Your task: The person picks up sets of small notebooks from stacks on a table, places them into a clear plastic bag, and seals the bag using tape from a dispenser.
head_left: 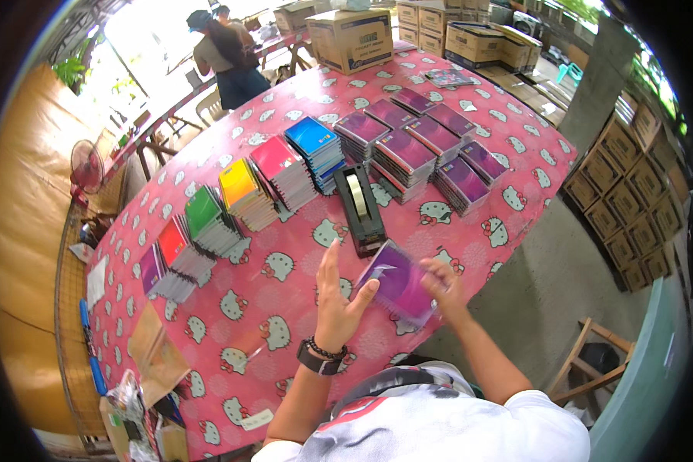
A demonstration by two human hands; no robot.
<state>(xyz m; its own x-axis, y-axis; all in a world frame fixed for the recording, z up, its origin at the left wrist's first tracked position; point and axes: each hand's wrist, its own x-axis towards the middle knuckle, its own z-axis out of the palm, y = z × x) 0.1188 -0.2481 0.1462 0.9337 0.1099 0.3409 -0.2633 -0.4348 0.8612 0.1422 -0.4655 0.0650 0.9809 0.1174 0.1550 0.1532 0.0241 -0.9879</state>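
Observation:
A purple notebook pack, seemingly in clear wrap, is tilted in front of me over the pink table. My right hand, slightly blurred, grips its right edge with curled fingers. At the pack's left side my left hand is open, fingers stretched upward and thumb tip against or just over the near left edge; contact is hard to tell. Just beyond stands a black tape dispenser with a roll of clear tape. Stacks of purple notebooks stand behind it to the right.
A row of spiral notebook stacks curves leftward: blue, pink, yellow, green, red and purple. A cardboard box sits at the far edge. More cartons stand right; two people are beyond.

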